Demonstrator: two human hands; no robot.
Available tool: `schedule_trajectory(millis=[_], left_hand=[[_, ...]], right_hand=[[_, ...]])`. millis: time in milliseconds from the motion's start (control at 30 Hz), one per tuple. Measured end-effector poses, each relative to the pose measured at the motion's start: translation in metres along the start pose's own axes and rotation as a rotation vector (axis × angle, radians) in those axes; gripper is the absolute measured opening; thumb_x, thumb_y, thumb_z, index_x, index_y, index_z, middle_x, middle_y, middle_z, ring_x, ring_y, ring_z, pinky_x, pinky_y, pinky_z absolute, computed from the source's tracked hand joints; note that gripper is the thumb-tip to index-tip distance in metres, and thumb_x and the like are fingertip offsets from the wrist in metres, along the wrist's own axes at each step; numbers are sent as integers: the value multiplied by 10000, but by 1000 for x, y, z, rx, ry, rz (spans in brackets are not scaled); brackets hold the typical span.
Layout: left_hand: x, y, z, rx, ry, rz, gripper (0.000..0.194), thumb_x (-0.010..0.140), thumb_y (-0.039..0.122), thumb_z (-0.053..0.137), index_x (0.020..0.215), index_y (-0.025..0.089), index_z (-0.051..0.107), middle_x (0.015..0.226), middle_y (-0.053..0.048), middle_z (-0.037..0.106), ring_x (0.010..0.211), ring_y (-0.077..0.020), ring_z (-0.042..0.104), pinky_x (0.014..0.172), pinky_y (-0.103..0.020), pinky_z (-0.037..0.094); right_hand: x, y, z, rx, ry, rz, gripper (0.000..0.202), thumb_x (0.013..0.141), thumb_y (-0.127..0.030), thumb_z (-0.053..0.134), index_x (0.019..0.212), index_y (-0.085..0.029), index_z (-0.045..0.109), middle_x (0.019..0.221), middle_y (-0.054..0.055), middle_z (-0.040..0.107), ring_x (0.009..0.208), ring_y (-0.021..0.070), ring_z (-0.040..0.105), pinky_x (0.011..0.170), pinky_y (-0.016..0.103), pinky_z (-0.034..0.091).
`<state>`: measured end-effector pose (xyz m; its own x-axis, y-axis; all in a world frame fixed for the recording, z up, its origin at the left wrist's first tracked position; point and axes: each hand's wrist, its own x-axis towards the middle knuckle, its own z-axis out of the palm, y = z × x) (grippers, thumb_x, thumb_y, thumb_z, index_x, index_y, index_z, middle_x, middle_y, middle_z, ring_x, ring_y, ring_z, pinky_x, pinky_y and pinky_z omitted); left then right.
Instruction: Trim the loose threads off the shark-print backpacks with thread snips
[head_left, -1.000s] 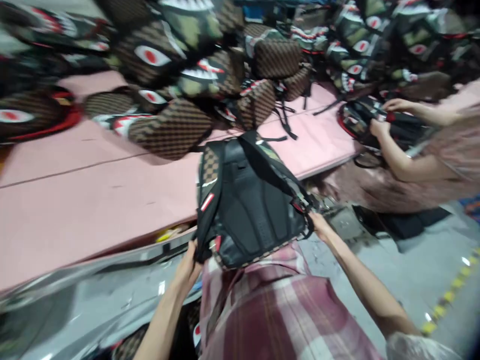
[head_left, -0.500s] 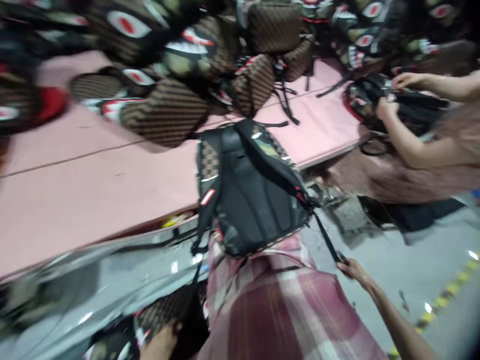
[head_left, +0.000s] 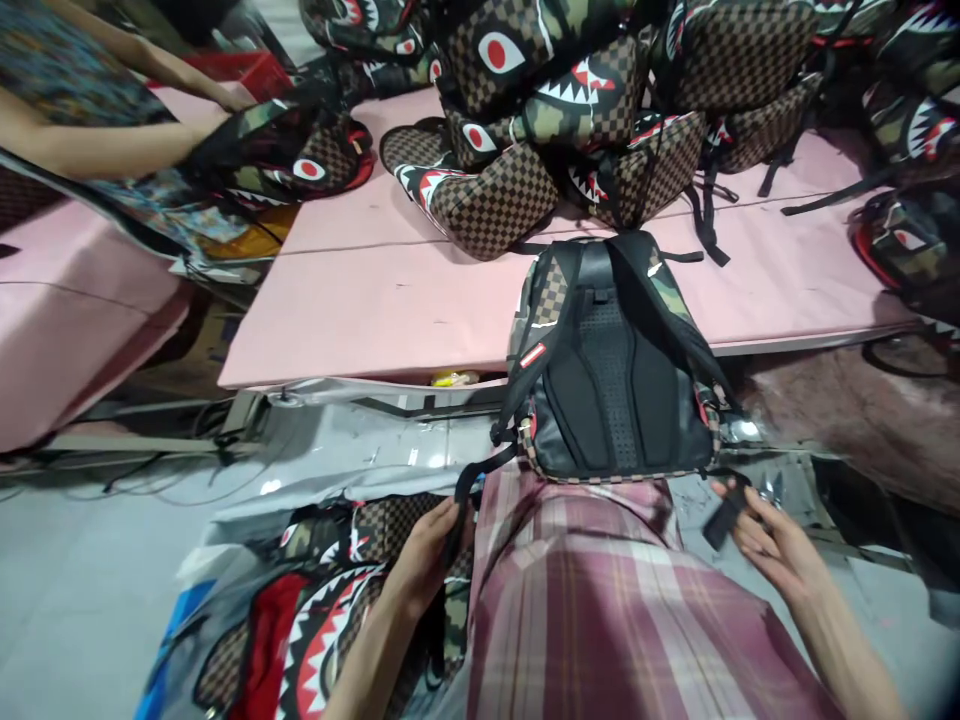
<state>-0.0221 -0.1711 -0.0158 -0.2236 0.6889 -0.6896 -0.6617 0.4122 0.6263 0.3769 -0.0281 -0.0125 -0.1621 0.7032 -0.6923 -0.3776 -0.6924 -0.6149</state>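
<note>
A black-backed backpack (head_left: 611, 380) with brown checks and camouflage at its sides leans on the front edge of the pink table (head_left: 360, 310), its back panel facing me. Its lower end rests against my plaid clothing. To its lower left, my left hand (head_left: 429, 550) is closed around a black webbing strap (head_left: 466, 490) that runs up to the bag. At the lower right, my right hand (head_left: 772, 545) pinches a dark strap end (head_left: 725, 515), with a short flat tail hanging from the fingers.
Checked shark-face backpacks (head_left: 555, 90) are piled along the back of the table. More bags (head_left: 322, 620) lie low at my left in a plastic-lined container. Another person's arm (head_left: 97, 150) reaches to a bag (head_left: 300, 160) at far left.
The view has swung left. My left hand has risen from the bags below to the left strap. My right hand has come closer to the backpack, and its strap is no longer stretched straight.
</note>
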Motion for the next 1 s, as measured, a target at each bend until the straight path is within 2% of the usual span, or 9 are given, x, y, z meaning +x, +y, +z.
schedule_trajectory(millis=[167,300,467,667,733,800,867,933,1000], left_hand=[[12,8,62,43,-33,-54,285,566,283,783,742,101,654,683,-34,642,585,-112,566,604,-229,471],[20,6,83,-23,-34,-101,320,538,228,793,811,120,665,807,-51,682,689,-141,617,677,-253,502],[24,7,91,-5,-52,-118,270,509,233,812,671,115,630,652,-11,638,589,-99,574,613,-211,488],[26,5,99,205,-105,-26,305,607,386,740,576,141,561,590,-12,631,560,-112,569,585,-227,462],[26,18,94,376,-199,-27,319,628,421,711,550,140,581,564,-25,636,510,-107,549,542,-217,436],[30,43,83,608,-418,-107,339,655,437,681,524,131,614,521,-47,631,451,-108,524,474,-209,389],[45,75,69,727,-508,-88,389,702,463,629,515,122,636,489,-59,618,424,-109,512,435,-205,350],[73,100,60,585,-306,103,396,728,485,597,563,129,649,515,-45,623,465,-104,532,460,-195,369],[107,110,62,304,-39,246,320,680,469,661,658,150,653,599,-18,647,560,-101,570,550,-193,425]], right_hand=[[-10,7,86,51,-17,-2,238,624,-242,786,721,-151,588,476,-116,369,334,-19,177,304,111,227],[-9,13,104,26,-75,-1,282,634,-298,773,797,-132,614,530,-104,416,349,-27,145,310,121,179],[-5,10,96,32,-36,-7,283,623,-296,779,742,-131,582,537,-102,405,358,-23,149,319,133,168],[6,8,88,-13,-1,-40,374,585,-292,805,591,-162,454,475,-126,306,358,-9,152,338,140,181],[11,2,79,-107,11,-52,382,600,-355,788,571,-160,461,454,-119,322,353,-6,158,344,151,174],[17,-8,63,-262,60,-77,394,637,-470,728,566,-149,510,429,-94,367,345,2,171,344,172,164],[27,-21,42,-424,227,-198,453,652,-565,660,569,-131,556,414,-56,417,344,20,202,342,194,159],[42,-32,24,-517,491,-419,463,637,-578,646,633,-117,604,425,-39,463,356,39,241,343,205,178],[62,-38,15,-591,639,-541,472,619,-568,650,719,-108,644,431,-36,493,366,57,290,349,209,222]])
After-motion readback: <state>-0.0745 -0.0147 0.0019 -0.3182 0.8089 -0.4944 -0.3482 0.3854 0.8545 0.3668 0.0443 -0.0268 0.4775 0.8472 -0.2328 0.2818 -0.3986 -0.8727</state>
